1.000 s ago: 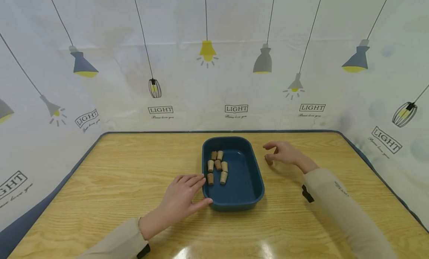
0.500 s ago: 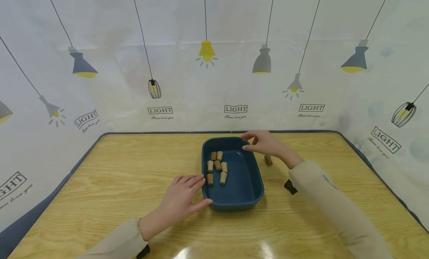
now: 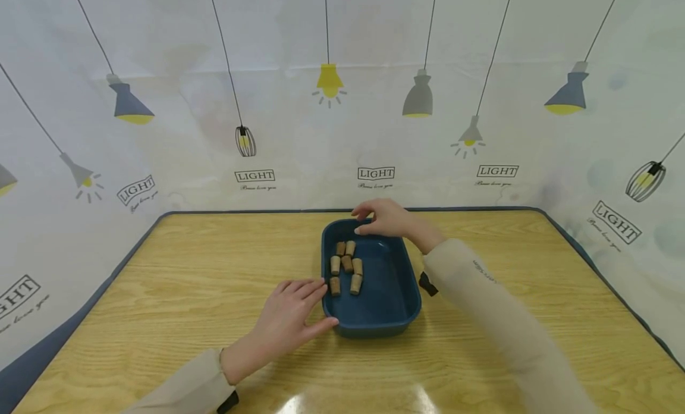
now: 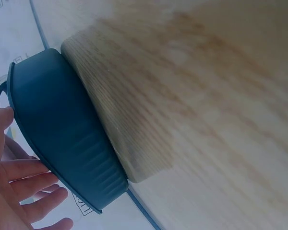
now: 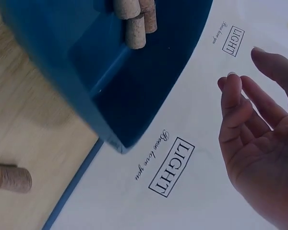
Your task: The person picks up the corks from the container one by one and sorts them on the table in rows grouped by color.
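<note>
From the head, seven corks lie toward the left of the tray; the left hand, fingers extended, touches its near-left rim, while the right hand hovers over the far end. The left wrist view shows relaxed fingers at the rim. The right wrist view shows loosely bent, released fingers, and another cork on the table outside.

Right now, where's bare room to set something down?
Blue rectangular tray: right half, bordered by seven tan-and-brown tapered corks and its right wall. Light wooden table: beyond the left hand, bordered by tray and back edge. Crowded: tray's left half; its far rim, near the right hand; right of the tray, one loose brown cork.
</note>
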Demonstrator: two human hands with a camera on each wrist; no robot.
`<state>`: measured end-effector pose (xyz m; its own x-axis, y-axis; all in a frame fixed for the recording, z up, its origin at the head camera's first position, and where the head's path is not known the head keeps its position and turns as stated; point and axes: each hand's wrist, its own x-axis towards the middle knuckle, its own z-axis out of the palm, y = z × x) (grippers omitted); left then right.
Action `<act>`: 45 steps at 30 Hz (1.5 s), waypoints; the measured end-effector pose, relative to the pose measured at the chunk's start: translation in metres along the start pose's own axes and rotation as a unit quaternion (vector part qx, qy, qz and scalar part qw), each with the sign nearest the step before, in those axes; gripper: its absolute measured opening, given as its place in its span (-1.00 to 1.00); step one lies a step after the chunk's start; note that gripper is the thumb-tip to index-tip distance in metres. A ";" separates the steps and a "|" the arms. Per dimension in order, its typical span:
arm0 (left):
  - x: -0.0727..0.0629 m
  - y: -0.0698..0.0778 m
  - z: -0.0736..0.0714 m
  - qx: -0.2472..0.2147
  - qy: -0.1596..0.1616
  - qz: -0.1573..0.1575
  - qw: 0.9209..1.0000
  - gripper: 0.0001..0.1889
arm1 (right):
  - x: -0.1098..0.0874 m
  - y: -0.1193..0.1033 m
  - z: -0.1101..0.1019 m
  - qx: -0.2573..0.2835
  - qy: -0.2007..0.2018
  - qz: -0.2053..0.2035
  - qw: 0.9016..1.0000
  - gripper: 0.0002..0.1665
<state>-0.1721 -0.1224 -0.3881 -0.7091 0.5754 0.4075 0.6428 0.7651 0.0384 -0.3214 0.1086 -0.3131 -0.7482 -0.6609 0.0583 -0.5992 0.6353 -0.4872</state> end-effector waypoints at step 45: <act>0.000 0.000 0.000 0.003 -0.001 0.002 1.000 -0.34 | 0.036 0.015 0.085 0.015 0.006 0.140 0.990 -0.58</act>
<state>-0.1723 -0.1220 -0.3881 -0.7076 0.5787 0.4053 0.6436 0.7647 0.0316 -0.3336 0.0603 -0.3929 -0.8872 -0.4557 -0.0724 -0.3595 0.7809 -0.5108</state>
